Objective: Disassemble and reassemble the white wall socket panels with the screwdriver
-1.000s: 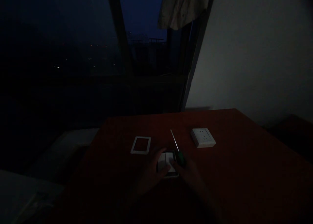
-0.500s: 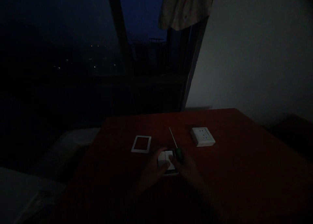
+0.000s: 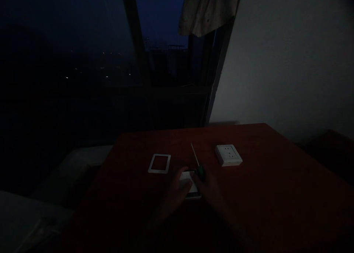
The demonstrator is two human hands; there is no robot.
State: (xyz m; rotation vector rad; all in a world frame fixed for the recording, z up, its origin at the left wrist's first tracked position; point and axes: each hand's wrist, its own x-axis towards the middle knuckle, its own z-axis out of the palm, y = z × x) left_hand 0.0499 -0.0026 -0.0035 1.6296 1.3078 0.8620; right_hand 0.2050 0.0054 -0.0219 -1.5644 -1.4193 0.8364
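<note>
The room is very dark. A white wall switch (image 3: 189, 186) lies on the red table (image 3: 276, 194) near its middle. My left hand (image 3: 173, 194) rests on the switch's left side, fingers curled over it. From the right, my right hand (image 3: 208, 189) touches the switch with its fingertips on the top face. A screwdriver (image 3: 197, 163) with a thin shaft and green handle lies just behind my right hand, its handle against my fingers. How tightly either hand grips is hard to make out in the dark.
A white square cover frame (image 3: 159, 163) lies left of the switch. A white wall socket (image 3: 228, 154) lies to the right, farther back. Behind the table are a dark window and a white wall (image 3: 290, 61). A cloth (image 3: 206, 9) hangs at the top.
My fingers have closed in over the switch, covering more of its top face. The view has shifted slightly; the other items have not moved.
</note>
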